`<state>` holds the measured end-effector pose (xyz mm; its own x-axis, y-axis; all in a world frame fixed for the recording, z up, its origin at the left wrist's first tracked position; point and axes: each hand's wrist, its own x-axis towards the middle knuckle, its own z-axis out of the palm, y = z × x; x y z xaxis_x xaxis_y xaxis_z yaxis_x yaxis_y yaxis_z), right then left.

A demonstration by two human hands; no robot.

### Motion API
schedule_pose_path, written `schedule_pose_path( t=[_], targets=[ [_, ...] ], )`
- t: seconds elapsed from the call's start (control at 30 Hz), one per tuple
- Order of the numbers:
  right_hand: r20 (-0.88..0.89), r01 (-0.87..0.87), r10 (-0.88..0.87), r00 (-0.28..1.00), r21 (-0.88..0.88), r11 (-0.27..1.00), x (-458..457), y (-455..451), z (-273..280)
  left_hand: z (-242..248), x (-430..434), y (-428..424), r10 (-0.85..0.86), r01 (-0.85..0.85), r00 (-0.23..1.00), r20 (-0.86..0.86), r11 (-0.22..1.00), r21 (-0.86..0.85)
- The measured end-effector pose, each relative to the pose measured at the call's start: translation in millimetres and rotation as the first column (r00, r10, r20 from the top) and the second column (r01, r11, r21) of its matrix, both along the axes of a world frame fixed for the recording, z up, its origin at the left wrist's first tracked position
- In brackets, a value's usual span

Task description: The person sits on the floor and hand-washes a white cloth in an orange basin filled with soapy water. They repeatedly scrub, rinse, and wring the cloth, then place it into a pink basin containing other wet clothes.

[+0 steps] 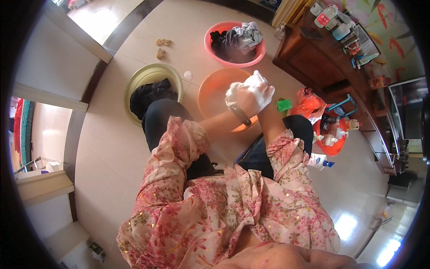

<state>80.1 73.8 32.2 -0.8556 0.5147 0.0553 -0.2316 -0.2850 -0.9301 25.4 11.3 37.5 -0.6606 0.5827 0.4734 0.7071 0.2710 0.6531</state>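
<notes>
My left hand [249, 97], with a dark bracelet at its wrist, is pressed against my right hand [231, 91], which is partly hidden behind it. Thick white foam [259, 84] covers the fingers of both; whether a cloth is between them cannot be told. Under and beside the hands is an orange basin [212, 97]. A pink basin [210, 50] beyond it holds black and grey clothes [248, 36]. Left of the orange basin, a pale green basin [137, 75] holds dark cloth [151, 95], beside my left knee.
Two small tan cloth bundles [163, 42] [160, 53] and a foam patch [188, 75] are on the tiled floor. To the right are a green block [284, 105], a red plastic bag [305, 101], a red basin [336, 148] with pump bottles, a white bottle [317, 160] and a wooden cabinet [312, 60].
</notes>
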Motion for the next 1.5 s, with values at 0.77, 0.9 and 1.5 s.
schedule_pose_path(
  t=[0.77,0.9,1.5],
  targets=[
    [-0.122,-0.127,0.159,0.98,0.237,0.963,4.6,11.1,-21.1,39.9,4.8,-15.9,0.001,0.012,0.998,0.066,0.981,-0.193],
    [0.194,-0.102,-0.293,0.936,0.948,0.301,3.3,1.2,-12.8,35.1,8.2,-15.4,-0.14,0.104,0.987,-0.078,0.931,-0.351],
    [0.102,-0.178,0.241,0.965,-0.417,0.891,-1.2,9.8,8.2,16.0,-50.5,-26.0,-0.704,-0.021,0.077,0.706,0.707,0.707]
  ],
)
